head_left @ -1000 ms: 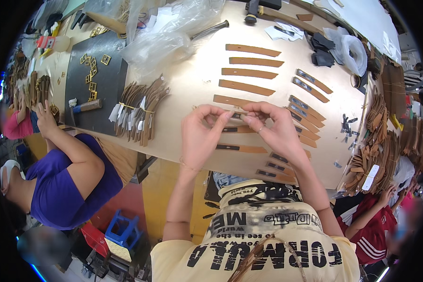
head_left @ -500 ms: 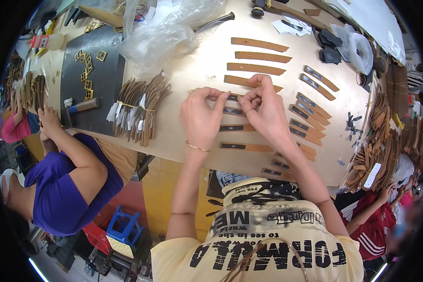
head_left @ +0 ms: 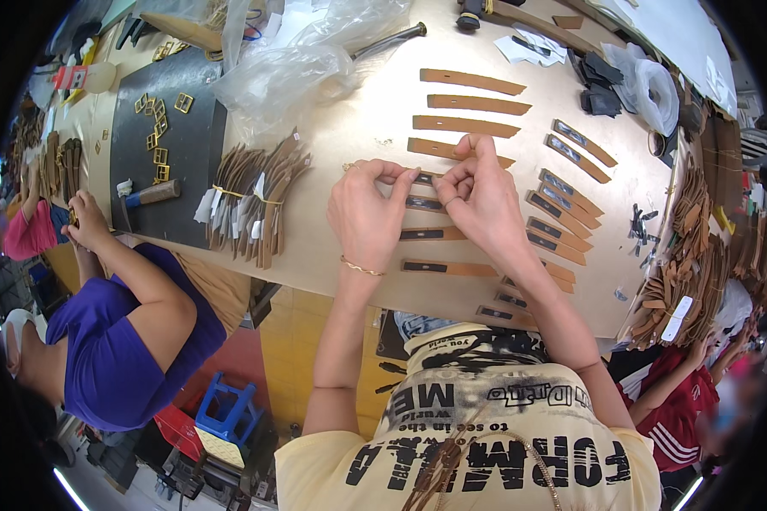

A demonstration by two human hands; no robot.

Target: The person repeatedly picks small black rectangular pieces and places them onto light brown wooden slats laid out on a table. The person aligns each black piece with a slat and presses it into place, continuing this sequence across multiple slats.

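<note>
Between my two hands, a small black strip (head_left: 424, 179) lies along one end of a brown leather strap, most of which my right hand hides. My left hand (head_left: 368, 209) has thumb and forefinger closed at the strip's left end. At its other end, the curled fingers of my right hand (head_left: 484, 198) press together. Nearer to me, more straps carry black strips, such as one leather strap (head_left: 469, 268). Beyond my hands are several plain straps, including a slotted one (head_left: 464, 125). To the right lie straps with shinier dark strips, among them a pointed one (head_left: 584, 142).
A tied bundle of straps (head_left: 256, 200) lies left, beside a black board (head_left: 200, 128) with gold buckles (head_left: 160, 156) and a hammer (head_left: 152, 194). Plastic bags (head_left: 302, 81) lie behind. Strap piles (head_left: 686, 281) line the right edge. A co-worker in purple (head_left: 128, 332) sits left.
My hands keep the same pinch over the black strip, with hardly any movement. The co-worker at left has raised a hand slightly. The whole view has shifted very slightly.
</note>
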